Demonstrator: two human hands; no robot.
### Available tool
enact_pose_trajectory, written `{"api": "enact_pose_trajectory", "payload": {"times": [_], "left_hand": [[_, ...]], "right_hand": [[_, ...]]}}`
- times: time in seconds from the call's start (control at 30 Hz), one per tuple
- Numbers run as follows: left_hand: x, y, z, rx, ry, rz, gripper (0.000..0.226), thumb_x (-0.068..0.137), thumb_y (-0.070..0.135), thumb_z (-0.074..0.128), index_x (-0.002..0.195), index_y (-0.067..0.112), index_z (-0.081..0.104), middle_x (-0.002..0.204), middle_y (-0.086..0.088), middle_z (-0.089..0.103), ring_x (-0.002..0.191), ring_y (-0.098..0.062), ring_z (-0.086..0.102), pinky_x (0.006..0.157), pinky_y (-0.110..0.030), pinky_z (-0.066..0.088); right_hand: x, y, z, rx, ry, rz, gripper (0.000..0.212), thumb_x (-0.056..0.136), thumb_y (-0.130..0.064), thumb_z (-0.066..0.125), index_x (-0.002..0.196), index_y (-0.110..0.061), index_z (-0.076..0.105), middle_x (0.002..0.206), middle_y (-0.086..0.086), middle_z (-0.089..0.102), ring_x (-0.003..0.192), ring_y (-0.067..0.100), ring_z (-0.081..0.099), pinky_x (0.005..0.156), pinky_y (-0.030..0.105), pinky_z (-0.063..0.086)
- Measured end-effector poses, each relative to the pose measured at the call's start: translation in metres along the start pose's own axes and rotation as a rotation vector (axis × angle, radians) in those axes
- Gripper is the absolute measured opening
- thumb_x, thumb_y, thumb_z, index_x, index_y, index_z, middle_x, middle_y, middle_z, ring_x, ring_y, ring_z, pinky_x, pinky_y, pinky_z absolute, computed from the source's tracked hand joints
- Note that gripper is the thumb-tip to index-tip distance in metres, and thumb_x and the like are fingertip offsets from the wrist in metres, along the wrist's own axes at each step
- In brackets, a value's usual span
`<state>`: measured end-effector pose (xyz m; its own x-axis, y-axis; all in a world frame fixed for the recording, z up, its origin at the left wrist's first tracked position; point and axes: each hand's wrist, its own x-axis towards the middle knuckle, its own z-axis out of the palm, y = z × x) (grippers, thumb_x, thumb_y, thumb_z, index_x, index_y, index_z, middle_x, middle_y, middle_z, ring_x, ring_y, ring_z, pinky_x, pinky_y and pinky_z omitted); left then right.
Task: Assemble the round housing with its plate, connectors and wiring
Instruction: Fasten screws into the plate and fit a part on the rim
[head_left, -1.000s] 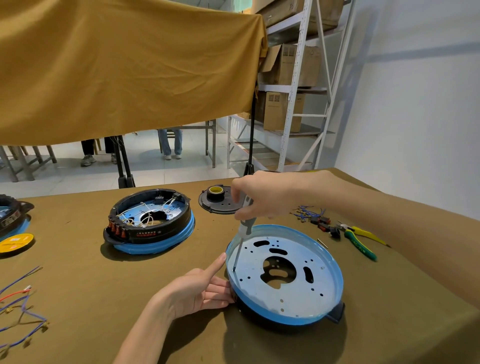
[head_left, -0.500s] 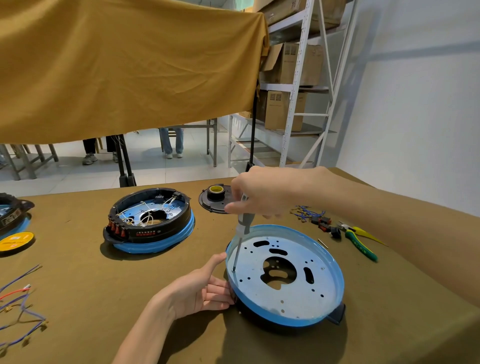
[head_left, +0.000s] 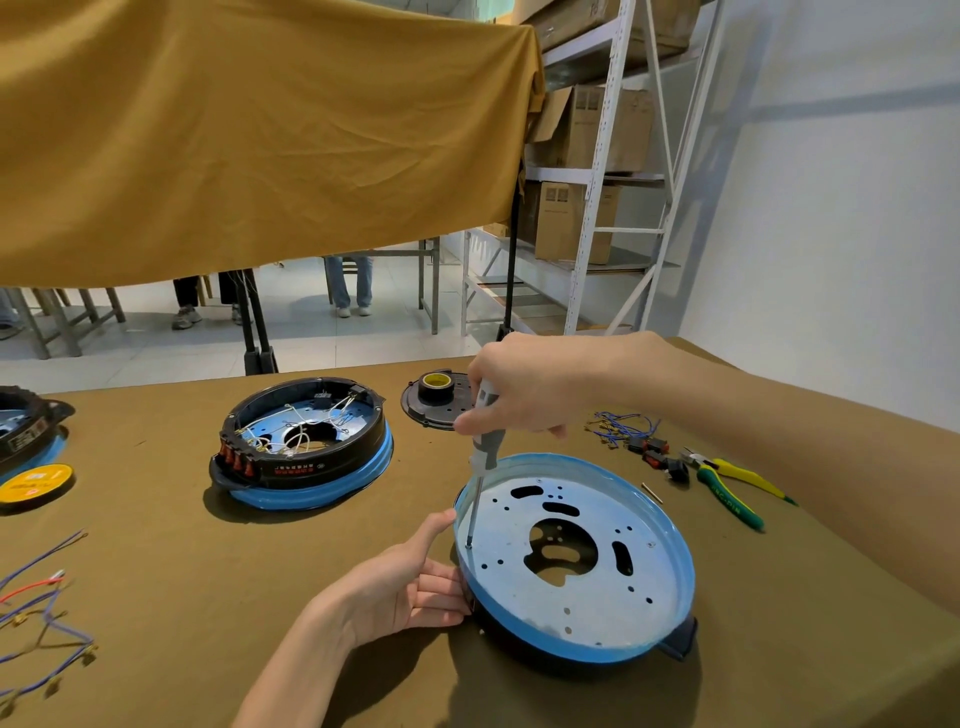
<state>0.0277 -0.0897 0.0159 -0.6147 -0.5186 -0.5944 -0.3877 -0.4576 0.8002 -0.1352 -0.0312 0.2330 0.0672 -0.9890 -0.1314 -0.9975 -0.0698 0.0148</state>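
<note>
Your right hand (head_left: 519, 387) grips the grey screwdriver (head_left: 484, 441) by its handle; its long axis stands nearly upright, tip down on the perforated metal plate (head_left: 576, 551) near the left rim, probably on a screw. Your left hand (head_left: 400, 587) rests with straight fingers against the round housing (head_left: 670, 636), blue-rimmed and black beneath. Left of the housing sits one wired housing (head_left: 306, 444); right of it lie green-and-yellow pliers (head_left: 727, 483) and loose connectors (head_left: 649, 449).
</note>
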Motion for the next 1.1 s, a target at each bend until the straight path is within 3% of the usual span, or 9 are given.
{"api": "enact_pose_trajectory", "payload": {"times": [0.1,0.23,0.33,0.43,0.6,0.7,0.87,0.97,1.1], "left_hand": [[0.002,0.0,0.0,-0.01,0.012,-0.005,0.1,0.061,0.078,0.065,0.115,-0.005,0.07,0.107,-0.019,0.078,0.099,-0.028,0.077,0.083,-0.035,0.062],[0.005,-0.002,0.002,-0.048,0.067,0.011,0.093,0.065,0.075,0.066,0.109,-0.006,0.072,0.102,-0.02,0.078,0.093,-0.029,0.078,0.074,-0.034,0.063],[0.007,-0.002,0.005,-0.062,0.109,0.022,0.092,0.063,0.076,0.066,0.105,-0.006,0.073,0.099,-0.02,0.079,0.09,-0.028,0.079,0.071,-0.033,0.064],[0.009,-0.002,0.006,-0.071,0.143,0.033,0.092,0.061,0.076,0.067,0.103,-0.006,0.074,0.096,-0.019,0.079,0.088,-0.027,0.079,0.07,-0.033,0.064],[0.011,-0.003,0.006,-0.089,0.158,0.046,0.091,0.061,0.075,0.068,0.102,-0.006,0.075,0.096,-0.019,0.079,0.088,-0.028,0.079,0.07,-0.033,0.064],[0.012,-0.004,0.006,-0.09,0.162,0.052,0.09,0.063,0.074,0.069,0.102,-0.006,0.075,0.095,-0.019,0.079,0.088,-0.027,0.079,0.071,-0.034,0.064],[0.009,-0.004,0.008,-0.178,0.094,0.022,0.092,0.067,0.074,0.072,0.113,-0.006,0.067,0.1,-0.023,0.078,0.088,-0.031,0.078,0.071,-0.038,0.064],[0.008,-0.004,0.013,-0.208,0.057,0.02,0.1,0.064,0.078,0.071,0.118,-0.006,0.063,0.094,-0.021,0.078,0.083,-0.029,0.079,0.069,-0.037,0.063],[0.01,-0.005,0.02,-0.195,0.088,0.039,0.098,0.063,0.076,0.069,0.117,-0.005,0.064,0.098,-0.022,0.078,0.087,-0.029,0.079,0.07,-0.036,0.063]], "right_hand": [[0.002,0.002,0.001,-0.025,0.008,-0.016,0.044,0.097,-0.057,0.059,0.118,-0.019,0.054,0.084,0.002,0.071,0.068,0.02,0.072,0.054,0.033,0.058],[0.001,0.002,0.001,0.081,-0.024,-0.086,0.035,0.093,-0.032,0.072,0.123,-0.026,0.056,0.1,0.001,0.067,0.089,0.023,0.069,0.077,0.044,0.061],[0.001,0.003,0.001,0.064,0.022,-0.092,0.034,0.094,-0.036,0.072,0.122,-0.023,0.057,0.088,-0.005,0.067,0.072,0.013,0.07,0.063,0.03,0.058],[0.0,0.003,0.0,0.025,0.032,-0.068,0.037,0.095,-0.043,0.07,0.121,-0.02,0.057,0.082,-0.003,0.068,0.06,0.013,0.071,0.056,0.027,0.056],[-0.002,0.003,-0.001,0.042,0.049,-0.128,0.037,0.089,-0.029,0.078,0.122,-0.023,0.062,0.1,-0.004,0.063,0.09,0.018,0.066,0.072,0.034,0.058],[-0.004,0.003,-0.005,0.084,0.058,-0.21,0.033,0.085,-0.011,0.077,0.115,-0.022,0.068,0.095,-0.016,0.06,0.09,0.009,0.063,0.079,0.034,0.058],[-0.001,0.0,-0.006,0.115,0.106,-0.176,0.024,0.086,-0.034,0.08,0.105,-0.028,0.068,0.093,-0.012,0.066,0.085,0.012,0.066,0.072,0.031,0.058],[0.003,-0.002,-0.009,0.024,0.119,-0.116,0.032,0.09,-0.049,0.073,0.105,-0.022,0.065,0.08,-0.008,0.066,0.074,0.014,0.067,0.065,0.032,0.057],[0.002,0.001,-0.012,0.032,0.005,-0.111,0.023,0.088,-0.031,0.076,0.107,-0.027,0.064,0.097,-0.003,0.067,0.09,0.02,0.067,0.078,0.042,0.06]]}}
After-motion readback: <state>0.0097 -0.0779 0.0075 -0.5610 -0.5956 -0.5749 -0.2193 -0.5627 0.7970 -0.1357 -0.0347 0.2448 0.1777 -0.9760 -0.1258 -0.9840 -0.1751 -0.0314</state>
